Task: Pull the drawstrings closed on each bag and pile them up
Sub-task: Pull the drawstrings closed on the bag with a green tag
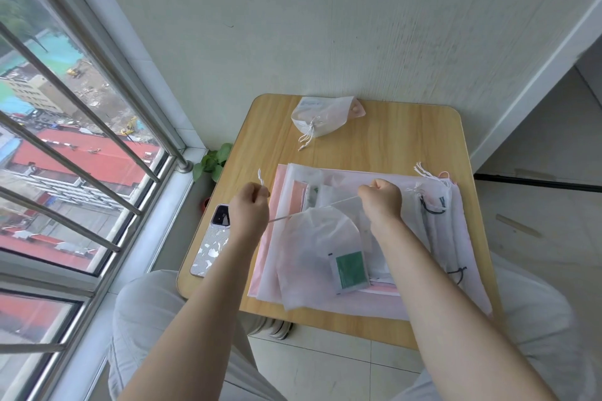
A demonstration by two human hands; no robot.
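The person is cinching a white bag (314, 257) that is lying on top of the stack (407, 290) of flat, still-open bags at the middle of the bench (384, 137). The left hand (249, 208) is curling into a fist round one cord (278, 220), whose knotted end is sticking up above the knuckles. The right hand (381, 197) is likewise fisting round the other cord (345, 200). Both cords are running taut from the bag's mouth, and the mouth is already gathering into a rounded pucker, so the closing step looks nearly done.

Inside this bag a green packet (350, 270) is showing through the thin fabric, near the corner closest to the person. One finished bag (321, 120), drawn shut with its cords trailing, is sitting beyond the stack at the bench's far edge; something pink is showing inside it, too blurred to name.

Judging by this, the next move calls for a last outward tug, then letting go and carrying the bag over to the finished one to build the pile. More bags with white and dark cords are waiting in the stack, right of the held bag. A phone (213, 239) is lying left of the stack.
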